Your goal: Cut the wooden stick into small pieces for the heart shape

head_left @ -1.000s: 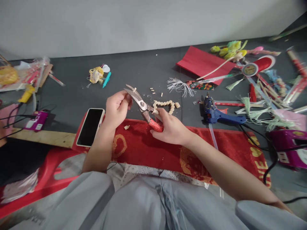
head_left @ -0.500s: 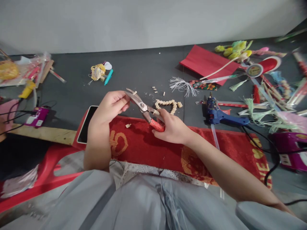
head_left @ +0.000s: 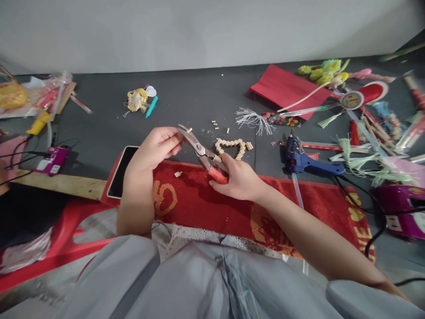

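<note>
My right hand (head_left: 241, 178) is closed around the red-taped handles of a pair of metal pruning shears (head_left: 200, 150), whose blades point away to the left. At the blades sits a short pale wooden stick piece (head_left: 189, 130). My left hand (head_left: 162, 146) is closed in a pinch beside the blade tips; what its fingers hold is hidden. Just right of the shears, a heart-shaped outline of small stick pieces (head_left: 230, 143) lies on the dark table, with a small bundle of pieces (head_left: 249, 145) touching or close to it. Several cut bits (head_left: 215, 125) lie behind.
A red towel (head_left: 206, 195) covers the table's front edge, with a few stick pieces (head_left: 178, 174) on it. A phone (head_left: 122, 173) lies left. To the right are a blue glue gun (head_left: 303, 161), red paper (head_left: 285, 88) and a ribbon spool (head_left: 365, 95). A teal pen (head_left: 152, 107) lies back left.
My left hand and the shears' blades have shifted very slightly to the right. The stick piece is still at the blades, and my right hand keeps its grip.
</note>
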Tool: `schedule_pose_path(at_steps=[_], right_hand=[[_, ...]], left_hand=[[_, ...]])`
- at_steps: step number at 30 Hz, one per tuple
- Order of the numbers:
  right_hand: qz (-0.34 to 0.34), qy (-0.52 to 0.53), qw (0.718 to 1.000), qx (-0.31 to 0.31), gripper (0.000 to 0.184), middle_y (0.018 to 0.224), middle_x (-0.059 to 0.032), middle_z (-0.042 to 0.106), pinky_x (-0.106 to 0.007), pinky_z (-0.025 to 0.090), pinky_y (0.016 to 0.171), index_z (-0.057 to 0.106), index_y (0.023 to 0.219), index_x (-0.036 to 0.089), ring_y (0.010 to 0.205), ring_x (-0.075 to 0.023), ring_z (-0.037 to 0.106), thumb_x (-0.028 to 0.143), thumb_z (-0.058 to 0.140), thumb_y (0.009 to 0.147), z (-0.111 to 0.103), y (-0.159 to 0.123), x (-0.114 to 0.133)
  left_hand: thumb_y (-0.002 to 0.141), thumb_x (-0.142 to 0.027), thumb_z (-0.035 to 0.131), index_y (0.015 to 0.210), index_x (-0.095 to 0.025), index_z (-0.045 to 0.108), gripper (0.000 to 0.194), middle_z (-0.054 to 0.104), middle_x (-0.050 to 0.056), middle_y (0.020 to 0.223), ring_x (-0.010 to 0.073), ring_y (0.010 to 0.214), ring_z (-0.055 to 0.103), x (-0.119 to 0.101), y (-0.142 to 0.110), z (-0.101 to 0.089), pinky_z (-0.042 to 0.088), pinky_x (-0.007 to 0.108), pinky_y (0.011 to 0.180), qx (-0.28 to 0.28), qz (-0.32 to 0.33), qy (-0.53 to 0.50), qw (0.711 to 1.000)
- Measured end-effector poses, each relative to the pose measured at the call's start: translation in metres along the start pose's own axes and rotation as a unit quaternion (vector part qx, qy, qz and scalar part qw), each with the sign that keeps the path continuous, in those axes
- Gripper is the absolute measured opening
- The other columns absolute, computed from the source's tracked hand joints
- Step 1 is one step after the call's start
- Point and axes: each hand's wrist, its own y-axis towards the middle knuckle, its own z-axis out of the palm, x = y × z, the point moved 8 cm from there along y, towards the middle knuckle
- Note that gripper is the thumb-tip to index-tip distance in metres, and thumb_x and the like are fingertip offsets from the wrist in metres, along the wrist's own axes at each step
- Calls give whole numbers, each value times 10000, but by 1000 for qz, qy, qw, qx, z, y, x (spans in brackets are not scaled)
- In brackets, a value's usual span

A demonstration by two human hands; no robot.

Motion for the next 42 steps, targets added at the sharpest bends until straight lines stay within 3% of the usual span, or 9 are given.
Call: schedule_pose_path(at_steps=[4,7,10,13,16,21,27,33,42], right_hand=[[35,26,999,-17,394,670,19,521,-277,333,572,314,788,247,578,-148,468,455,616,645,-1,1,-5],[76,63,994,-40,421,658,26,499,-286,338,574,331,772,250,588,-155,466,519,627,641,-1,3,-13],[106,117,986,-56,435,661,35,480,-299,348,585,359,776,248,603,-152,455,559,631,642,1,4,-21],[100,195,974,-60,450,698,34,493,-316,381,612,388,811,239,629,-143,454,561,653,641,5,5,-24],[67,270,959,-50,447,745,28,506,-330,424,645,411,869,228,654,-136,468,517,671,649,13,6,-21],[-15,326,944,-46,527,909,-38,556,-365,510,745,447,1061,195,820,-189,582,388,679,628,24,8,-13],[-29,312,949,-38,474,1008,-77,624,-429,550,859,451,1061,217,916,-239,653,328,669,655,28,11,-15],[-31,312,947,-62,551,1144,-93,660,-461,484,1025,446,1162,232,1121,-276,642,279,654,654,24,10,-13],[-4,272,958,-87,504,960,-92,683,-467,559,859,504,1096,185,983,-305,682,278,607,611,23,8,-15]], left_hand=[[936,-386,456,703,-178,598,344,540,2,570,110,550,491,-7,4,-1,400,238,566,-90,78,156,981],[941,-343,447,867,-192,642,258,674,64,837,179,815,612,-22,-2,3,472,315,804,-208,163,297,918],[942,-329,458,1034,-193,632,239,661,117,1123,236,1102,588,-37,-15,13,417,396,1008,-275,244,326,871],[956,-337,440,995,-182,625,245,680,104,999,221,995,615,-42,-19,29,448,391,955,-229,277,294,885],[933,-474,474,1011,-172,624,346,683,85,921,202,859,622,-33,-11,50,497,356,813,-99,251,225,936],[729,-645,667,1096,-197,628,581,659,122,1196,281,1121,613,-11,-2,81,489,425,968,56,186,104,975],[645,-474,772,1048,-191,617,516,702,85,1034,246,989,670,-1,0,92,544,386,861,71,99,-23,992],[592,-364,819,946,-167,617,453,717,106,1084,197,870,701,4,3,94,569,339,770,60,63,-110,990],[543,-410,869,919,-157,608,523,724,138,1104,213,870,709,7,6,97,567,376,810,92,56,-150,983]])
